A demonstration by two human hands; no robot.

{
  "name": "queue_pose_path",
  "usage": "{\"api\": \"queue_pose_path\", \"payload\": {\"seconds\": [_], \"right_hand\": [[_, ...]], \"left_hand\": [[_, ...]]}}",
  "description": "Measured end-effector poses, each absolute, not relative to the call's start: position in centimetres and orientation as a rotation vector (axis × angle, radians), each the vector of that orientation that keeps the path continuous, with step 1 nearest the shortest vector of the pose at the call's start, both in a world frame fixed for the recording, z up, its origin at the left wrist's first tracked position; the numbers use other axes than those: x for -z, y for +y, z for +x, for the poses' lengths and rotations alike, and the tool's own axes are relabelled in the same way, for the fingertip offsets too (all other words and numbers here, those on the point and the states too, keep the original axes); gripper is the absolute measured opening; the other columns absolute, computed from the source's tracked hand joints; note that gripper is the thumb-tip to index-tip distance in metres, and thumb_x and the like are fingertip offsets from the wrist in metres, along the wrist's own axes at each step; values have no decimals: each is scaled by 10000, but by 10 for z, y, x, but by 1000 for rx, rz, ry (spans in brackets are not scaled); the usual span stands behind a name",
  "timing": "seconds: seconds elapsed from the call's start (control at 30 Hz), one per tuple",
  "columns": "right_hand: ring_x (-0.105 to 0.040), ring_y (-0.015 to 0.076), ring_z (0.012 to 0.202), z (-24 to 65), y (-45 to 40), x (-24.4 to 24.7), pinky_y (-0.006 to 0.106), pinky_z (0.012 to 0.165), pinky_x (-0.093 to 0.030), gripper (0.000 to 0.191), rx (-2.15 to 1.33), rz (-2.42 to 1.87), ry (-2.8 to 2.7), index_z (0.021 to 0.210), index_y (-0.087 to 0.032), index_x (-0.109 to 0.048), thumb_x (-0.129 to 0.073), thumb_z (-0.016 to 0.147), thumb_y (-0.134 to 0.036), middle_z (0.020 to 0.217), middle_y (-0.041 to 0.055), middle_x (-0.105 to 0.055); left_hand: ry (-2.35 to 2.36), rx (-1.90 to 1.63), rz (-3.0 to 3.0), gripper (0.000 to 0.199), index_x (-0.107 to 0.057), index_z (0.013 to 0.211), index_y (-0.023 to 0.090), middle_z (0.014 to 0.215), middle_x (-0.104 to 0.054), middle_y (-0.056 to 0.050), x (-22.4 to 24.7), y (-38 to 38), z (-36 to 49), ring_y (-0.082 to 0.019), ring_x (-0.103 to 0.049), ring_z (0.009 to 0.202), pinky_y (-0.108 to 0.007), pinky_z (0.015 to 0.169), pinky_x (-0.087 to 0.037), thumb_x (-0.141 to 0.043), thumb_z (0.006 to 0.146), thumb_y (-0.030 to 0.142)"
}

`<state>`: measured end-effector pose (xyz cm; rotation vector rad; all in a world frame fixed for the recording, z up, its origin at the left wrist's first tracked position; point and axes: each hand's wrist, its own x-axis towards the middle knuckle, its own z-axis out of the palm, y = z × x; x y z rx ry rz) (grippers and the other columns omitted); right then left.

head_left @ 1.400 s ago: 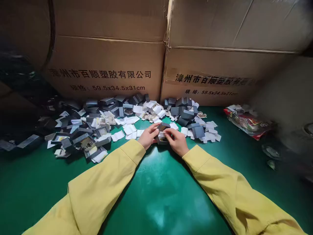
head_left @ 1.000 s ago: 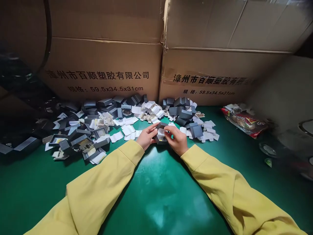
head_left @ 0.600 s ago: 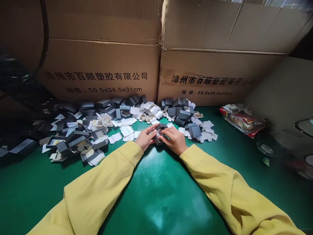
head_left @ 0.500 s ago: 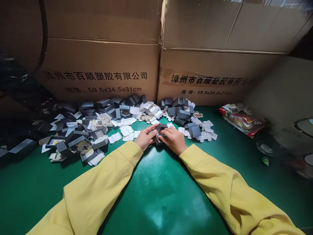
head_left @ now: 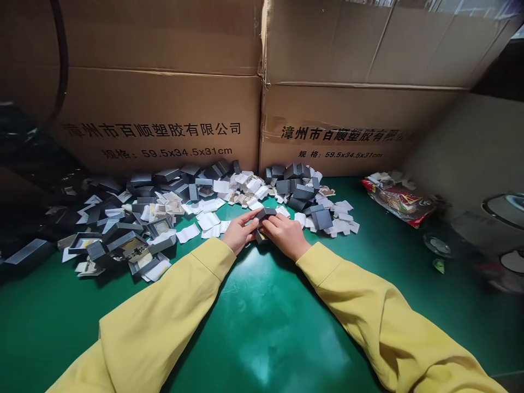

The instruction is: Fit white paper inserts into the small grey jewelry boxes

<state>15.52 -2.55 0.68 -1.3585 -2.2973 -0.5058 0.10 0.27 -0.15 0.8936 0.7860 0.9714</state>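
A small dark box (head_left: 267, 212) is between my two hands at the middle of the green table (head_left: 262, 316). My left hand (head_left: 239, 232) grips its left side, thumb and fingers closed on it. From the right, my right hand (head_left: 285, 236) holds the same box, its fingers bent over the near part and hiding much of it. Several dark boxes (head_left: 131, 245) and white paper pieces (head_left: 188, 233) lie in a loose heap to the left. More dark boxes (head_left: 303, 192) and white pieces (head_left: 340, 218) are behind and to the right of my hands.
Two large cardboard cartons (head_left: 164, 103) (head_left: 352, 109) stand along the back edge. A red and black packet (head_left: 399, 202) lies at the right, with a clear round item (head_left: 438, 245) and a small green wrapper (head_left: 439, 266) near it. Dark plastic (head_left: 33, 147) is at the far left.
The whole view has shifted slightly, so the background sits a little further left. Both hands still hold the dark box, and my right fingers have moved slightly over it.
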Motion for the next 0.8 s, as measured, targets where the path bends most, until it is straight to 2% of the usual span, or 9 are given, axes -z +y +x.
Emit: {"api": "queue_pose_path", "payload": {"seconds": [0.27, 0.43, 0.6, 0.8], "right_hand": [[-487, 99, 580, 152, -25, -8, 284, 488, -141, 281, 479, -1404, -2310, 755, -177, -604, -401, 915, -286, 673, 23, -598], [-508, 103, 599, 153, -26, -8, 288, 489, -156, 267, 501, -1375, -2334, 781, -174, -597, -391, 921, -271, 703, 30, -602], [-513, 116, 634, 153, -25, -7, 293, 498, -150, 296, 534, -1347, -2311, 750, -168, -592, -387, 922, -293, 706, 43, -612], [-510, 111, 576, 151, -19, -7, 280, 492, -140, 284, 481, -1406, -2322, 778, -170, -604, -382, 914, -283, 687, 37, -614]], "left_hand": [[762, -967, 920, 460, -636, 1085, 189, 1129, -610, -108, 1, 3, 0, -166, -602, 834, -285, 684, -509, -730, 642, 268], [766, -973, 895, 451, -639, 1082, 181, 1125, -612, -111, 0, 3, -1, -180, -604, 847, -307, 701, -504, -719, 642, 238], [791, -968, 916, 466, -624, 1110, 202, 1102, -616, -93, 0, 2, -1, -135, -587, 755, -271, 646, -497, -711, 660, 288], [820, -983, 960, 488, -604, 1139, 223, 1165, -587, -85, 1, 2, 2, -156, -587, 847, -262, 665, -503, -701, 674, 333]]}}
